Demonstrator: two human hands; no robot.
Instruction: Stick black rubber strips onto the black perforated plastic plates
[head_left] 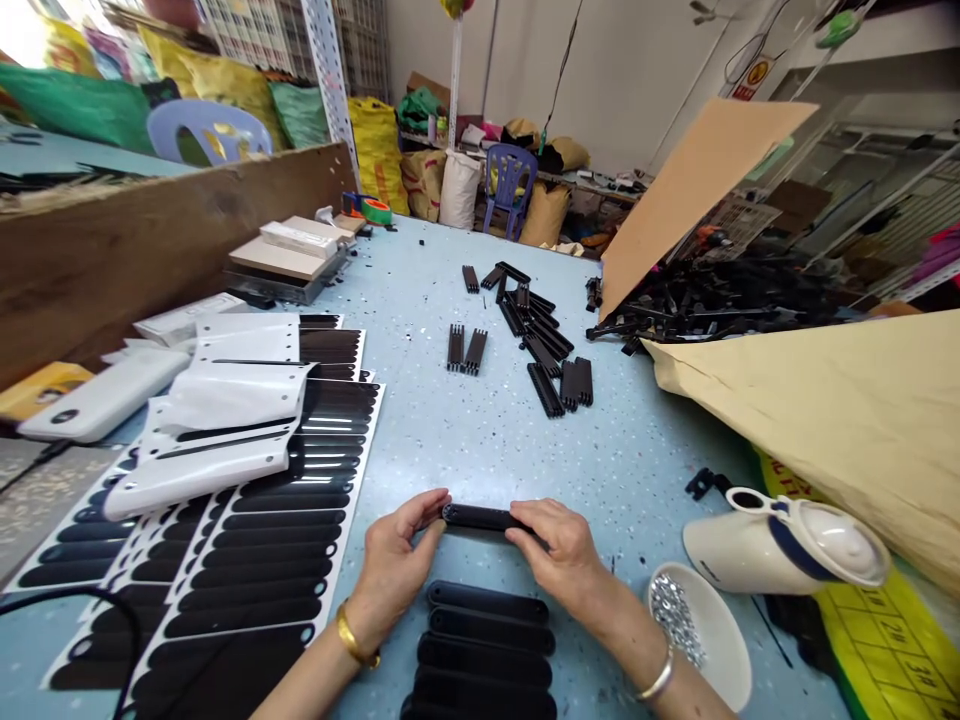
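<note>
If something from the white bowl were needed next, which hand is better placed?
Probably the right hand: the white bowl of small metallic pieces is nearer to it. The left hand is farther off, at the opposite end of the black strip that both hold.

On the yellow bag (874,650) at your lower right, you can read the numbers 1, 2 and 3 in a row along a printed grid; each is followed by a character too small to tell. Just above the mug (757,548), you see red characters on yellow, cut off by the brown paper (840,385) and not legible. The mug carries a small dark mark you cannot make out. High on your right, a yellow sign (754,75) bears a round symbol over red lettering, too blurred to read.
</note>
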